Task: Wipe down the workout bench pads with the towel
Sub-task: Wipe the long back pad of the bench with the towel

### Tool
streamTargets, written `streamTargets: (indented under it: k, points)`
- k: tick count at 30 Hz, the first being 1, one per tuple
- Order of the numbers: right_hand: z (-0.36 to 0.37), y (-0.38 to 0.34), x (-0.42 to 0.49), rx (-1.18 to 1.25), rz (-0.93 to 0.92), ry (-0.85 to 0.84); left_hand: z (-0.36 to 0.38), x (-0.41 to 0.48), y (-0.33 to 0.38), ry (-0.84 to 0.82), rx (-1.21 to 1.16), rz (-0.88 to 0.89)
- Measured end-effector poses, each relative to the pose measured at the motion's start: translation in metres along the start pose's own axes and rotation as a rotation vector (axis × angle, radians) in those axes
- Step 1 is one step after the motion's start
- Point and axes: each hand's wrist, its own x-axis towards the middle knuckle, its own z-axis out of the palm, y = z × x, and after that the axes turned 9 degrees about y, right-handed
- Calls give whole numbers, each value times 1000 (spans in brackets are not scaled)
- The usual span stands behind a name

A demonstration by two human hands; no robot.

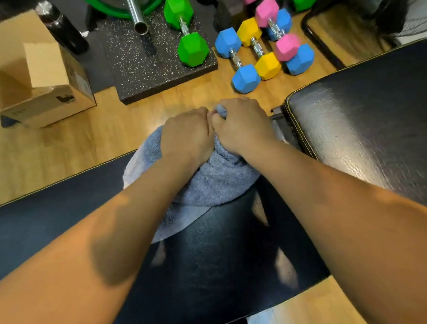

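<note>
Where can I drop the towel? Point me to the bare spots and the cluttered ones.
Bare floor lies between the box, the mat and the seat pad. The seat pad's left part and the back pad are bare too. Crowded: the dumbbells on the floor and mat, beyond the towel.

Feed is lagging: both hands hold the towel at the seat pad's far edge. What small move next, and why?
Probably pull the towel back toward you across the seat pad. The left hand and right hand grip it bunched at the far edge; most of that pad lies nearer you.
</note>
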Motion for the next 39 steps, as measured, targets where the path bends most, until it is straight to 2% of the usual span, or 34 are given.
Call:
streamTargets:
  k: [8,13,15,18,22,29,33,37,39]
  points:
    - [-9,50,-16,160,311,188,20,34,48,-73,3,243]
    - [-13,55,-23,183,373,167,23,35,54,-83,-20,293]
    - [-17,58,-28,227,452,163,21,33,59,-91,-46,311]
    - [-22,68,-43,208,500,145,22,26,72,-84,-115,402]
    - [-27,79,-75,179,491,130,19,10,87,-172,-75,539]
    - [-37,99,-160,88,600,87,4,-45,129,-294,-30,722]
    - [-45,106,-222,167,654,184,-8,-90,160,-322,-2,845]
    - [-44,100,-269,311,803,337,-3,-131,164,-159,-274,827]
    - [-38,96,-280,362,821,409,-1,-145,163,-139,-304,810]
